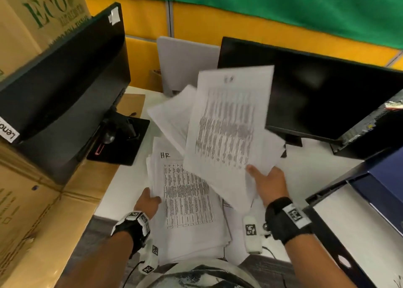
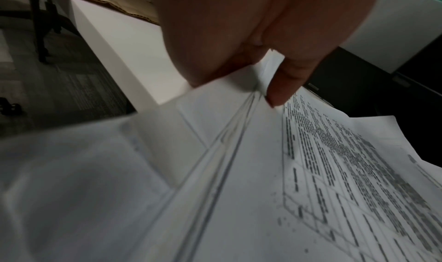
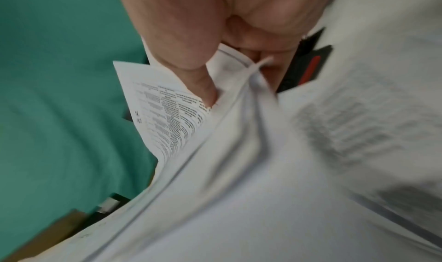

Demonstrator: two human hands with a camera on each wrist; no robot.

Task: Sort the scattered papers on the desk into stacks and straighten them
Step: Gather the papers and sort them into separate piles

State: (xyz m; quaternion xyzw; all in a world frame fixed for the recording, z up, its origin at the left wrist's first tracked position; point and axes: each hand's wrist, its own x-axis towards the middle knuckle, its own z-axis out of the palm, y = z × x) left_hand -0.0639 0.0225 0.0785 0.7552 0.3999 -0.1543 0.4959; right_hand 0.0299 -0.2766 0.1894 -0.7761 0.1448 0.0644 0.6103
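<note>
Standing at far left are cardboard boxes [image 1: 32, 200], one printed "ECO", with a tilted black monitor [image 1: 63, 76] leaning in front of them and its stand base [image 1: 122, 143] sitting on the white bench [image 1: 128, 183].

The left hand [image 1: 148, 202] is gripping the left edge of the lower stack of papers [image 1: 189, 204], which is lying on the bench near its front edge. The left wrist view is showing the thumb [image 2: 289, 79] pressing down on the top sheet while the remaining fingers are passing beneath the edge; the grip is narrow and holding that stack. The top sheet is bearing a printed table and the handwritten letters "H.R".

The right hand [image 1: 268, 183] is holding a second bundle of papers [image 1: 229, 124] raised above the bench and tilted, its sheets fanning out unevenly and overlapping the upper right portion of the lower stack. The thumb is lying on the front printed sheet and the fingers are behind it; the grip is narrow and clamping the bundle's lower corner. Motion blur is obscuring the print.

Behind the raised bundle a grey panel [image 1: 185, 65] is standing against the yellow partition [image 1: 239, 25]. A second dark monitor [image 1: 327, 91] is standing to the right, with a blue folder [image 1: 383, 178] at far right.
</note>
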